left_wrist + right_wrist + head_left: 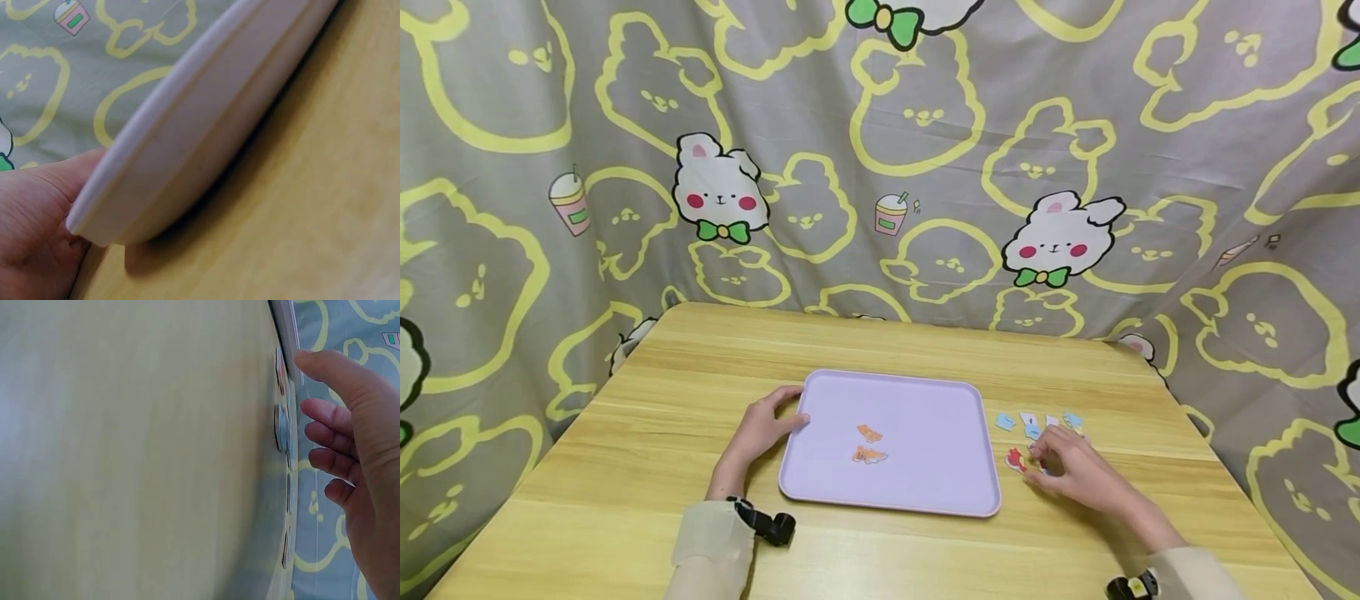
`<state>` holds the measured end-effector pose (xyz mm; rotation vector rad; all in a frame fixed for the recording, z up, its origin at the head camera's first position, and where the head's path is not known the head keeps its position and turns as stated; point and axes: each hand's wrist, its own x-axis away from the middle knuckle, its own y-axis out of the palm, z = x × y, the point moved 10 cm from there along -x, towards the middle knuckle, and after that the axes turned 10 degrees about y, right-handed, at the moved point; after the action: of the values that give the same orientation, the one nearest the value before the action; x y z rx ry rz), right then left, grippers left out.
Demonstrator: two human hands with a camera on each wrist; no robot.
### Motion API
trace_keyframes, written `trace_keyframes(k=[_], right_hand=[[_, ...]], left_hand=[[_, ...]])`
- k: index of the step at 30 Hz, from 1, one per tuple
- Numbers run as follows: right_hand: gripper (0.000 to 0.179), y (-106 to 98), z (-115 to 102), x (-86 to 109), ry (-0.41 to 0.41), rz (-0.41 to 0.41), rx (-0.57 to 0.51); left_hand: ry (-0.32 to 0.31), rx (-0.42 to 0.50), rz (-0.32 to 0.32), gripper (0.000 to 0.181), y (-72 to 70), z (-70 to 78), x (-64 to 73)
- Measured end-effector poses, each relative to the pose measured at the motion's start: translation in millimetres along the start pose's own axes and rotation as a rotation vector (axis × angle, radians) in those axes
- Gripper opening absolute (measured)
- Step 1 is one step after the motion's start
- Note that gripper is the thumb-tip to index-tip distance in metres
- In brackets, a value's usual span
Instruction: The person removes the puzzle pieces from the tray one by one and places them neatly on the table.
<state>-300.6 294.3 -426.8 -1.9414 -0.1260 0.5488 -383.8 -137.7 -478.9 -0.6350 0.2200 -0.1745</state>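
A lilac tray (917,400) lies on the table, with two orange puzzle pieces (869,455) apart from each other on it. At the tray's left edge, my left hand (767,425) grips the rim; the left wrist view shows the thumb over the rim and the other fingers partly hidden. To the right of the tray, my right hand (1078,467) is over a group of small flat pieces, its fingers loosely bent and nothing seen between them. A red piece (1017,459) lies by its fingertips. Several pale blue pieces (1005,422) lie just beyond, some partly covered by the hand.
The wooden table (647,433) extends around the tray on all sides. A grey curtain (820,192) printed with yellow outlines and rabbits hangs behind it and at both sides. Each wrist wears a small black camera (771,527).
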Motion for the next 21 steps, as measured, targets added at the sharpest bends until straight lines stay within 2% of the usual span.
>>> trace_keyframes(k=[7,11,21], right_hand=[[0.026,4,-17,-12.6,-0.056,0.035,-0.008],[0.027,10,-28,-20.6,-0.068,0.019,-0.030],[0.027,30,-56,-40.2,-0.089,-0.018,-0.002]], left_hand=[[-0.007,0.009,0.006,0.054,-0.8,-1.0,-0.5],[-0.009,0.011,0.004,0.055,-0.2,-1.1,0.0],[-0.004,0.007,0.004,0.055,-0.2,-1.3,-0.1]])
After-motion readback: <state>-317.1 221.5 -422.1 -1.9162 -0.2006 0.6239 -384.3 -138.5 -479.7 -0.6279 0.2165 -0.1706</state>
